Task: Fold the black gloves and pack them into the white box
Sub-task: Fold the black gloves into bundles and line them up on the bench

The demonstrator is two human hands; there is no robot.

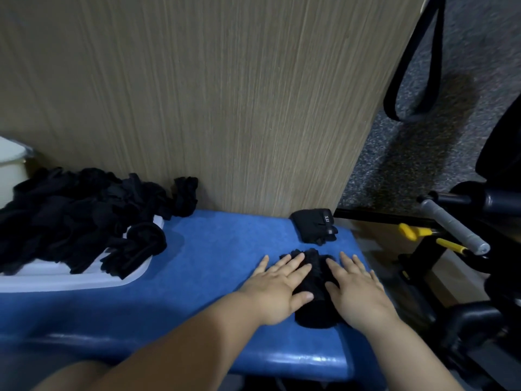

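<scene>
Item: left hand [277, 289] and right hand [356, 292], both open, fingers straight, pressing flat on one black glove [317, 277]. Purpose, as I judge it: to smooth the glove against the blue tabletop [211, 249] so the fold comes out neat.

Item: folded glove [314, 225], just beyond my hands against the wooden panel [225, 108], set aside and not yet packed.

Item: pile of gloves [79, 210], unfolded, heaped to my left over a shallow white box [70, 279] and spilling past its rim. I judge it the supply waiting to be folded.

Item: task progress, early; most gloves are unfolded.
</scene>
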